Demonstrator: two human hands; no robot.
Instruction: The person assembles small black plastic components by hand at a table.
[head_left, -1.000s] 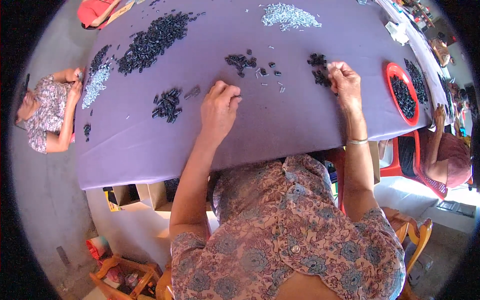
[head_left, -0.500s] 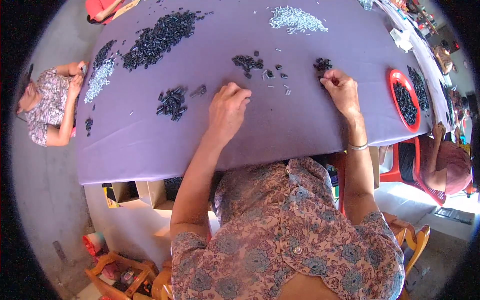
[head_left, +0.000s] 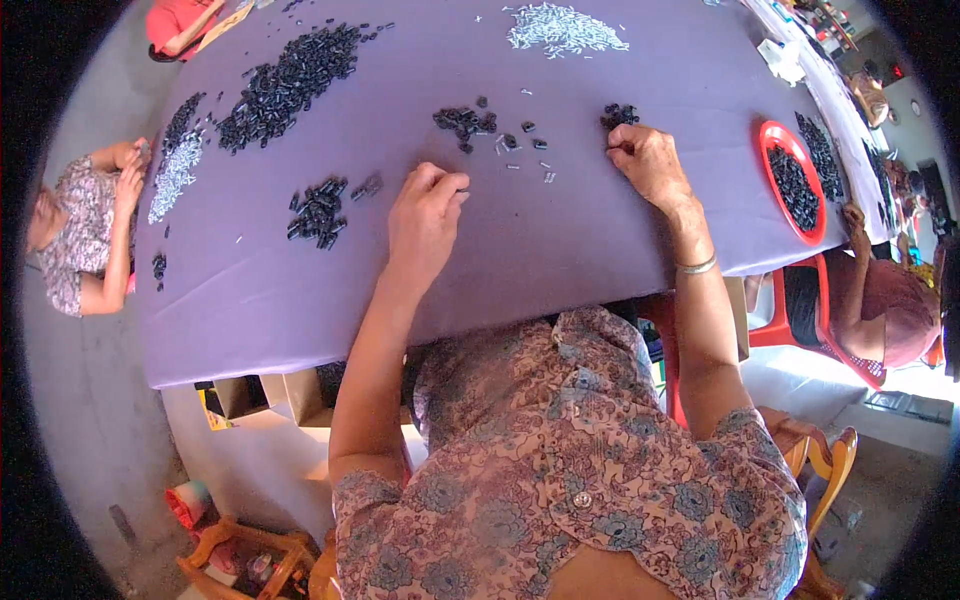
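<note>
My left hand [head_left: 425, 220] is over the purple cloth with its fingers curled into a pinch; whatever sits between the fingertips is too small to name. To its left lies a small pile of black cylindrical pieces [head_left: 318, 213], with a few more pieces [head_left: 368, 187] between pile and hand. My right hand [head_left: 652, 168], a bracelet on its wrist, is also pinched, its fingertips just below a little cluster of black pieces [head_left: 620, 115]. Any piece in them is hidden. Between and beyond my hands are another black group [head_left: 465, 124] and several small silvery pins [head_left: 507, 144].
A large black heap [head_left: 290, 85] and a silvery pin heap [head_left: 565, 30] lie farther off on the purple tablecloth [head_left: 260, 310]. At right stands a red tray [head_left: 817, 215] of black pieces. People sit at the left side [head_left: 90, 230] and right side [head_left: 880, 310].
The whole view has shifted, so the table's things appear farther left. My right hand has turned slightly, showing more of its back. Both hands stay pinched beside the same piles.
</note>
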